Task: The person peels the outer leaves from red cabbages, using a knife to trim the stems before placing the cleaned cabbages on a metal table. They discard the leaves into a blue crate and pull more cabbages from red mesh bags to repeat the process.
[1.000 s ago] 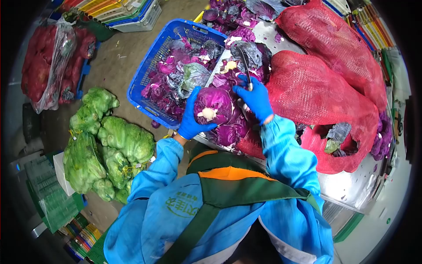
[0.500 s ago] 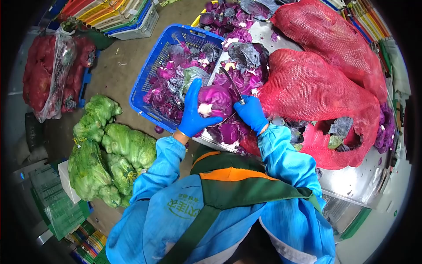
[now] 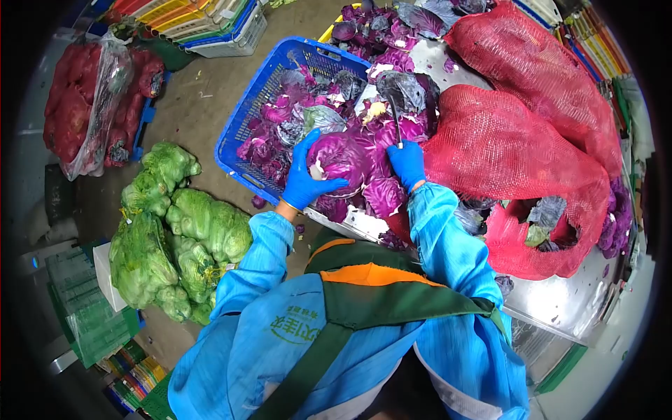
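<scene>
Round purple-red cabbage head (image 3: 344, 157) sits at the near edge of the bare steel table (image 3: 560, 302), on a heap of loose purple leaves (image 3: 381, 196), just beside the blue plastic lattice crate (image 3: 246, 120).

Left hand (image 3: 305, 179), in a blue glove, is cupped around the cabbage's left side with the fingers spread over the top. From here it looks like a steadying grip, with the pale stem end turned toward the palm.

Right hand (image 3: 407, 162), also in a blue glove, is closed on the handle of a dark-bladed knife (image 3: 395, 119). The blade points up and away from the body, over the leaf pile and clear of the left fingers. My read is that this is a safe parked angle.

The crate is butted against the table's left edge and full of purple trimmings (image 3: 290, 119), so it is likely there to catch stripped leaves within arm's reach.

Two big red mesh sacks (image 3: 504, 143) lie on the table to the right. The nearer one is open at the mouth, with dark leaves showing inside.

On the floor to the left are green cabbages in netting (image 3: 175, 234), and a clear plastic bag of red sacks (image 3: 84, 105) lies further back. Coloured crates are stacked at the top edge (image 3: 210, 21).

I can see the wearer's blue jacket sleeves and a green apron with an orange band (image 3: 367, 276) at the bottom of the view.
</scene>
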### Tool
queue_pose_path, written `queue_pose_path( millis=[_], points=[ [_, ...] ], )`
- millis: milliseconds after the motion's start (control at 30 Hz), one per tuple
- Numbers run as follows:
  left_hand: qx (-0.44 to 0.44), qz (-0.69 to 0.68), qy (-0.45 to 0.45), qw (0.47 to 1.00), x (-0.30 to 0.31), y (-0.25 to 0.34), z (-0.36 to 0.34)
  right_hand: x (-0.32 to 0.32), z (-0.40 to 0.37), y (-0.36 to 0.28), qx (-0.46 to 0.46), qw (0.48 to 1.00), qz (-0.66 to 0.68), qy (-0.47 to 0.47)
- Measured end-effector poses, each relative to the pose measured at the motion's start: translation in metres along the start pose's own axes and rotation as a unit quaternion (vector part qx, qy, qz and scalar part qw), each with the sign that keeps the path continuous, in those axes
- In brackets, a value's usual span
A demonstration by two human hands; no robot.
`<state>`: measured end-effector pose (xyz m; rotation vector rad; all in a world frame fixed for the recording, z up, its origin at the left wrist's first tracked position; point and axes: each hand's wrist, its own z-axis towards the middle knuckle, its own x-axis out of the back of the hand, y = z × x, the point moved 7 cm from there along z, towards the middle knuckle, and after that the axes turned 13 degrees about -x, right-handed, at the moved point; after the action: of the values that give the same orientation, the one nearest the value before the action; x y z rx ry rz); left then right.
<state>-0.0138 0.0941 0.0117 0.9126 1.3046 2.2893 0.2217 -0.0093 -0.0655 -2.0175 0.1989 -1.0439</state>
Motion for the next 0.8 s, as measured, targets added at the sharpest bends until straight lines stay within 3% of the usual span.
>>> queue_pose_path(
  millis=[100, 200, 267, 300, 333, 367, 433, 467, 533, 633, 700, 800],
  points=[
    [0.034, -0.079, 0.036, 0.996, 0.011, -0.020, -0.020, 0.002, 0.005, 0.015, -0.022, 0.999, -0.022, 0.031],
    [0.127, -0.241, 0.192, 0.943, 0.021, -0.035, -0.054, 0.010, -0.002, 0.009, -0.031, 0.996, -0.070, 0.045],
    [0.130, -0.270, 0.222, 0.928, 0.021, -0.034, -0.055, 0.039, -0.027, -0.031, -0.007, 0.999, 0.013, 0.050],
    [0.137, -0.299, 0.249, 0.911, 0.020, -0.030, -0.058, 0.053, -0.041, -0.065, 0.058, 0.995, 0.054, 0.054],
    [0.132, -0.290, 0.256, 0.913, 0.020, -0.023, -0.053, 0.063, -0.057, -0.097, 0.121, 0.987, 0.094, 0.056],
    [0.136, -0.291, 0.262, 0.910, 0.017, -0.020, -0.053, 0.067, -0.075, -0.120, 0.121, 0.987, 0.089, 0.050],
    [0.127, -0.265, 0.259, 0.920, 0.010, -0.015, -0.041, 0.048, -0.100, -0.154, 0.114, 0.985, 0.038, -0.124],
    [0.128, -0.269, 0.253, 0.921, 0.006, -0.010, -0.036, 0.046, -0.097, -0.148, 0.114, 0.986, 0.036, -0.120],
    [0.134, -0.290, 0.241, 0.917, -0.004, -0.017, -0.032, 0.017, -0.087, -0.118, 0.043, 0.974, 0.027, -0.221],
    [0.188, -0.334, 0.211, 0.899, -0.012, -0.022, -0.031, 0.008, -0.070, -0.090, 0.043, 0.958, -0.030, -0.282],
    [0.218, -0.323, 0.171, 0.905, -0.016, -0.031, -0.027, 0.003, -0.068, -0.077, 0.042, 0.959, 0.030, -0.277],
    [0.235, -0.345, 0.167, 0.893, -0.017, -0.056, -0.032, 0.005, -0.055, -0.061, 0.013, 0.983, 0.058, -0.175]
  ],
)
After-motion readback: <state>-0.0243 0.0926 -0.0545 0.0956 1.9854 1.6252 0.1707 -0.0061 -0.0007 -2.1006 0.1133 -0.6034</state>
